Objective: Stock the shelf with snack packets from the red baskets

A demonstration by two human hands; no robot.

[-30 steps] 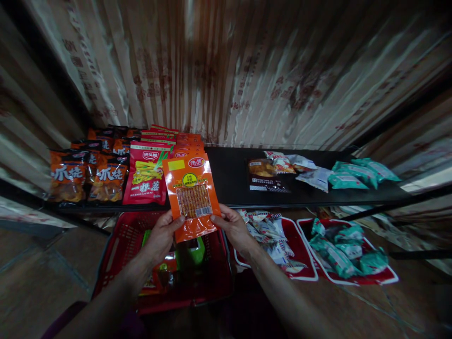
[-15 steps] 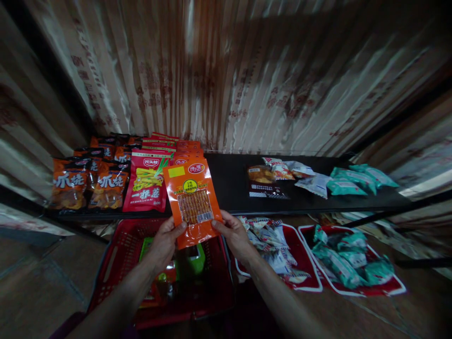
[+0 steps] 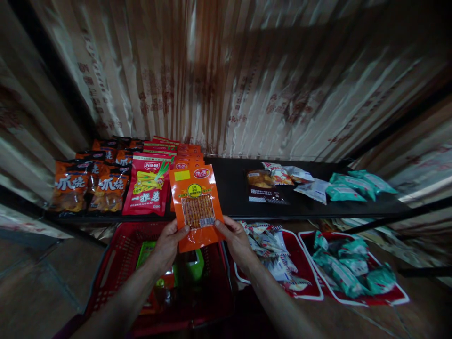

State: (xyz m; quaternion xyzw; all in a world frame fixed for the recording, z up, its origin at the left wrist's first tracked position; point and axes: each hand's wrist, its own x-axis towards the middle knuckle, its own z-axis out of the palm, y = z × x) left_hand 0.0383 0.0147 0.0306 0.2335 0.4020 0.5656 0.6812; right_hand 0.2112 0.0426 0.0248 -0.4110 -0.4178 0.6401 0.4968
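An orange snack packet (image 3: 196,205) with a clear window showing brown sticks is held upright between my two hands, its printed front toward me. My left hand (image 3: 171,242) pinches its lower left edge, thumb on the front. The lower right edge is gripped by my right hand (image 3: 233,235) in the same way. More orange packets (image 3: 189,153) stand in a row on the black shelf behind it, partly hidden. Beside them are red snack packets (image 3: 146,184). Under my hands sits a red basket (image 3: 116,263) holding green and orange packages.
Black-and-orange snack bags (image 3: 70,186) fill the left end of the shelf (image 3: 226,188). Toward its right lie a dark brown packet (image 3: 263,186), several white packets (image 3: 312,187) and teal packets (image 3: 353,186). Below stand two red trays with white rims, one with white packets (image 3: 271,249), one with teal packets (image 3: 348,268).
The orange packet and both hands have shifted slightly right and down in view. The shelf also sits a little lower in the picture. Both hands keep their hold.
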